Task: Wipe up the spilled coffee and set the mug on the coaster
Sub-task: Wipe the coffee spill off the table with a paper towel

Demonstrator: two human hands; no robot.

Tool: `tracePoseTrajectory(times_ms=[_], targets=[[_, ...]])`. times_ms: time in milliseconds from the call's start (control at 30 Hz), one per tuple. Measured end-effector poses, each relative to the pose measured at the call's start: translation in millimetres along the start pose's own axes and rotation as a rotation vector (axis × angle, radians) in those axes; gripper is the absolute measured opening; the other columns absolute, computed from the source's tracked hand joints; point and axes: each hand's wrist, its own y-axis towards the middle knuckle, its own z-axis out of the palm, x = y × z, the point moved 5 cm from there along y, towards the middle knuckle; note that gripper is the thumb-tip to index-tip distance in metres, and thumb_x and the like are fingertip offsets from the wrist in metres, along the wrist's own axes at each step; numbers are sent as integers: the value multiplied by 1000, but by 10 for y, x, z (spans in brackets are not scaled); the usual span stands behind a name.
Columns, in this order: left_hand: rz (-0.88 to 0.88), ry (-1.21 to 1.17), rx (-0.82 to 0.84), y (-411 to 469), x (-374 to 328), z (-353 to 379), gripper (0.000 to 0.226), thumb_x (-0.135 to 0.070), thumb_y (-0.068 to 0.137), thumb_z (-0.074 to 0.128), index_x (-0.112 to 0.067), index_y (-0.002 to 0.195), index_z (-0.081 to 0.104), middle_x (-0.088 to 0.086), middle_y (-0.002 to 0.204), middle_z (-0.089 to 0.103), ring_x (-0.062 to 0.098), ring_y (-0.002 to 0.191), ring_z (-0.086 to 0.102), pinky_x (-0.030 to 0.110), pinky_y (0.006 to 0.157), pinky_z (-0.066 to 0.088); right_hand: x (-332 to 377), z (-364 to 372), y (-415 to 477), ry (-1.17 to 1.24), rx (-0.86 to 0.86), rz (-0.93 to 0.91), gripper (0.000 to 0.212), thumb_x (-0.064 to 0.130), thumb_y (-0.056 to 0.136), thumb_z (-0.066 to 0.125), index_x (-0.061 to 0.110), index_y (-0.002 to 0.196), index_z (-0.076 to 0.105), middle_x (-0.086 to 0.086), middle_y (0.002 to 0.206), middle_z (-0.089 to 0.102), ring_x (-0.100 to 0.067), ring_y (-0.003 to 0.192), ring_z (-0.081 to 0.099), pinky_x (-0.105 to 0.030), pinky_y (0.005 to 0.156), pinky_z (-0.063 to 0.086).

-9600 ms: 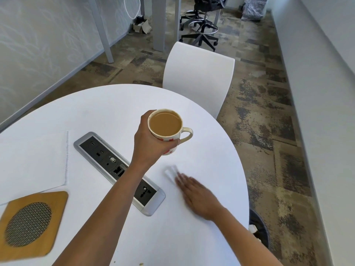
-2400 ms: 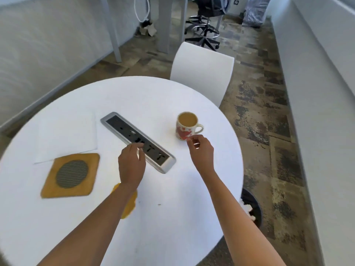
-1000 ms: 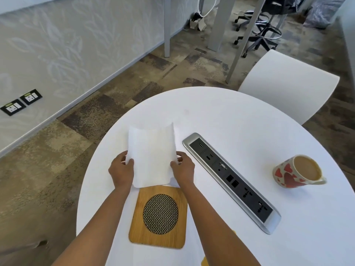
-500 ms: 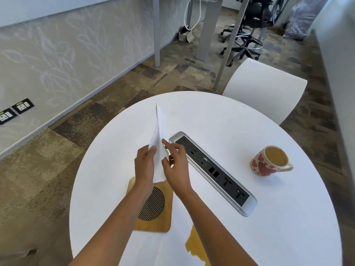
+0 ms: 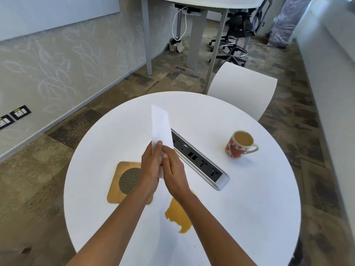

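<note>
A folded white paper towel (image 5: 161, 126) stands upright above the round white table (image 5: 249, 208), pinched at its lower end between my left hand (image 5: 150, 167) and my right hand (image 5: 173, 169). Both hands are pressed together over the table's middle. A tan coffee spill (image 5: 177, 215) lies on the table just below my right wrist. A wooden coaster (image 5: 123, 181) with a mesh centre sits left of my hands, partly hidden by my left forearm. The heart-patterned mug (image 5: 239, 144), full of coffee, stands at the right, apart from both hands.
A silver power strip (image 5: 199, 160) runs diagonally across the table between my hands and the mug. A white chair (image 5: 244, 89) stands beyond the table's far edge. Desks and office chairs fill the background; carpet surrounds the table.
The towel, flat on the table a second ago, has been lifted and folded narrower between both hands. My hands have closed together, and the view has pulled back to show the spill.
</note>
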Motion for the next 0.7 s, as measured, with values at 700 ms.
tracePoseTrajectory(times_ms=[700], targets=[[69,373,563,-1454,677,544,43,-11,99,38,-32,136,41,-10,133,50,-7,117,47,6,95,37,-205,-1088,-887,367,-304,301,42,21,99,33,39,136,39,5,146,41,-14,134,38,-39,112,33]])
